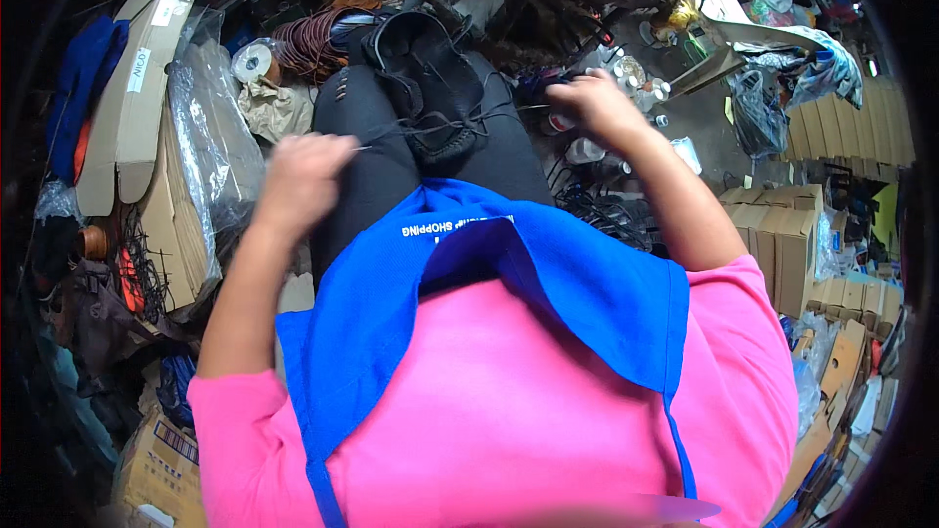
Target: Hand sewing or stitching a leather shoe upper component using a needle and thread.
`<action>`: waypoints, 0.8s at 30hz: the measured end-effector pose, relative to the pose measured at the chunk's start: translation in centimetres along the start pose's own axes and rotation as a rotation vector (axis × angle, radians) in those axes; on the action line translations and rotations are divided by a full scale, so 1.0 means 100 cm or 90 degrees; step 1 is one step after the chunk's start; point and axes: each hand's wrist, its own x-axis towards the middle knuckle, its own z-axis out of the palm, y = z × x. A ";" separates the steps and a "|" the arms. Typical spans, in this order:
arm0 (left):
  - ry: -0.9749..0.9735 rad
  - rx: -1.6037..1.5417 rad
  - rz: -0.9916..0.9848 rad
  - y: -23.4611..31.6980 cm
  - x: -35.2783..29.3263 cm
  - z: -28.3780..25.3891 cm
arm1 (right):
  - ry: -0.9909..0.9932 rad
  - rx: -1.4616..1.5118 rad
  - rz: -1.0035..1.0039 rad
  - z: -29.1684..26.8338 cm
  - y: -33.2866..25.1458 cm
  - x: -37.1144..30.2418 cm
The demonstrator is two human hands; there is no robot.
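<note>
A black shoe (427,73) rests across my thighs, its opening on the far side and its stitched end toward me. Dark cord (406,124) runs out from the shoe to both sides, pulled fairly straight. My left hand (305,179) is closed on the left end of it, slightly blurred, with a thin shiny sliver by the fingertips that I cannot make out. On the other side my right hand (599,110) is raised beyond my right knee, fingers closed on the right end of the cord. A blue apron (606,303) covers my lap's near part.
To the left stand long cardboard pieces (132,108), clear plastic sheeting (210,137) and crumpled brown paper (276,110). A coil of reddish cord (318,44) lies past my knees. Small bottles (636,78) cluster at the right; stacked cardboard boxes (782,235) stand further right.
</note>
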 end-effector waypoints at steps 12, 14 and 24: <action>0.453 -1.323 -0.358 0.031 0.035 -0.056 | 0.321 1.581 0.123 -0.018 -0.042 0.037; 0.308 -1.338 -0.252 -0.001 0.013 -0.032 | 0.236 1.473 0.041 -0.004 -0.014 0.025; 0.538 -0.837 -0.361 -0.136 -0.145 -0.095 | 0.519 0.784 0.517 -0.001 0.130 -0.121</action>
